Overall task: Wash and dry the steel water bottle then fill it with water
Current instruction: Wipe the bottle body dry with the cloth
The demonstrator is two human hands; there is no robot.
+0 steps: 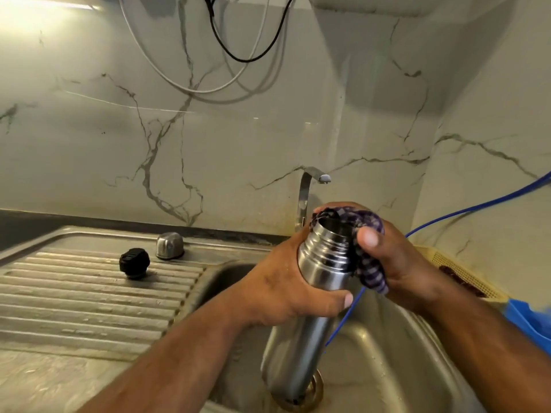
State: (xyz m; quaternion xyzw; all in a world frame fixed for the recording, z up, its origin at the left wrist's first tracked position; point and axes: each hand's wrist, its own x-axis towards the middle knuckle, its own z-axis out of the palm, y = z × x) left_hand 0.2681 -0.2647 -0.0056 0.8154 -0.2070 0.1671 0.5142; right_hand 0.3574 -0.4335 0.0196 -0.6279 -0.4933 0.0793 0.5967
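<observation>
The steel water bottle (310, 296) hangs tilted over the sink basin (387, 353), its open threaded mouth pointing up and right. My left hand (283, 290) grips its upper body, thumb across the front. My right hand (396, 257) holds a purple checked cloth (369, 263) bunched against the bottle's neck and rim. On the ribbed drainboard (89, 293) to the left stand the black stopper (134, 262) and the steel cup lid (170, 245).
A steel tap (310, 189) rises behind the bottle, with no water running. A blue cord (465, 213) runs from the right wall down into the sink. A yellow mesh basket (465, 272) and a blue object (527, 320) sit at the right.
</observation>
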